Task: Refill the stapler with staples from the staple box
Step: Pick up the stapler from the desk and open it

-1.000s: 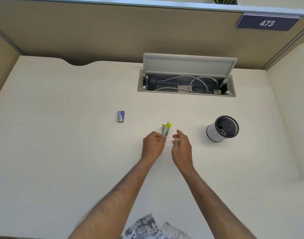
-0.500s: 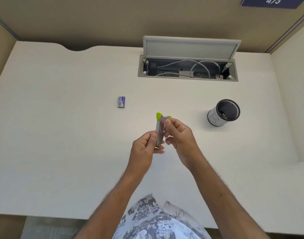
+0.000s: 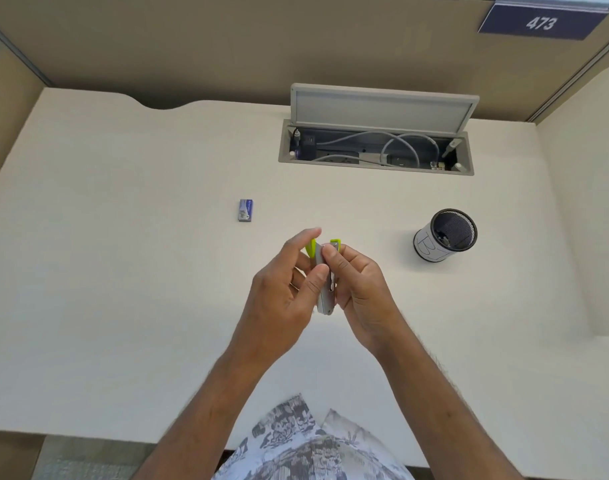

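In the head view, both bare hands meet just below the centre of the frame, raised above the cream desk (image 3: 123,271), and between them they hold a small stapler (image 3: 325,289) with a grey metal body and lime-green ends. The left hand (image 3: 282,296) grasps it from the left, its thumb pressed against the grey side and its index finger stretched up past the green tip at the top. The right hand (image 3: 360,289) grasps it from the right, fingertips pinching the upper part close to the second green piece. The stapler stands roughly upright in the picture, its two green ends slightly apart at the top; whether its magazine is exposed cannot be told. The staple box (image 3: 245,210), small and blue-grey, lies flat on the desk up and to the left of the hands, well apart from them. To the right of the hands stands a black mesh pen cup (image 3: 445,237) with a white band around it. In the upper middle a cable tray (image 3: 375,152) is set into the desk, its grey lid (image 3: 382,107) tilted open and pale cables coiled inside. A dark sign (image 3: 542,22) reading 473 sits in the upper right corner on the tan partition. A patterned garment (image 3: 313,452) shows at the bottom edge.
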`<state>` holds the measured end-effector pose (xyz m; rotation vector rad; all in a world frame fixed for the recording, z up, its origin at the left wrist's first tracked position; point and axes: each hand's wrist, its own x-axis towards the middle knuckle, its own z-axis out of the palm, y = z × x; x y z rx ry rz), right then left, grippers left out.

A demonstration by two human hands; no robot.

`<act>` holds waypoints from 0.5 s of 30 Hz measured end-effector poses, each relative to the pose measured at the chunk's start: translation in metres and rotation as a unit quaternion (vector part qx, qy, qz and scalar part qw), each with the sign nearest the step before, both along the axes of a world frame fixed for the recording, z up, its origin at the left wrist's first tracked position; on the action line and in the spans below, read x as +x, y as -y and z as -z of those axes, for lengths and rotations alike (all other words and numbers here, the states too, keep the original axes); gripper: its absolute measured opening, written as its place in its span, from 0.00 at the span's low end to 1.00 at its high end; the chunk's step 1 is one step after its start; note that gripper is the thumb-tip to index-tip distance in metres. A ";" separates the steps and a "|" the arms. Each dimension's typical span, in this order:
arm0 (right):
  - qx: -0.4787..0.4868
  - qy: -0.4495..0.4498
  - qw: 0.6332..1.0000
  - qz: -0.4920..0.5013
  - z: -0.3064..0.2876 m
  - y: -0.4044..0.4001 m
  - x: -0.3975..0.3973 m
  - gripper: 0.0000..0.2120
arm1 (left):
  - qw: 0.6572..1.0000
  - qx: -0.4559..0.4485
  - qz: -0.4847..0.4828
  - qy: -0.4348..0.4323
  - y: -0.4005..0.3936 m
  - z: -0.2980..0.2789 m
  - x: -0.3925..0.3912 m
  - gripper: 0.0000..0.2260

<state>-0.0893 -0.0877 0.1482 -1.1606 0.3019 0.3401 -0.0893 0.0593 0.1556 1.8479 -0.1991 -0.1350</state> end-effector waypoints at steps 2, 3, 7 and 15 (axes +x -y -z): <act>0.025 0.001 1.000 -0.004 -0.003 -0.004 -0.001 0.16 | 1.000 0.014 0.006 0.015 0.002 -0.002 -0.002 0.20; 0.030 0.000 1.000 -0.002 -0.005 -0.006 -0.002 0.17 | 0.999 0.026 0.008 0.026 0.002 -0.002 -0.002 0.20; -0.023 0.009 1.000 0.019 -0.008 -0.015 -0.004 0.23 | 0.998 0.037 0.009 0.045 0.004 -0.004 -0.003 0.19; -0.018 -0.016 1.000 0.019 -0.019 -0.024 -0.008 0.18 | 0.996 0.041 -0.026 0.081 0.007 -0.005 -0.009 0.15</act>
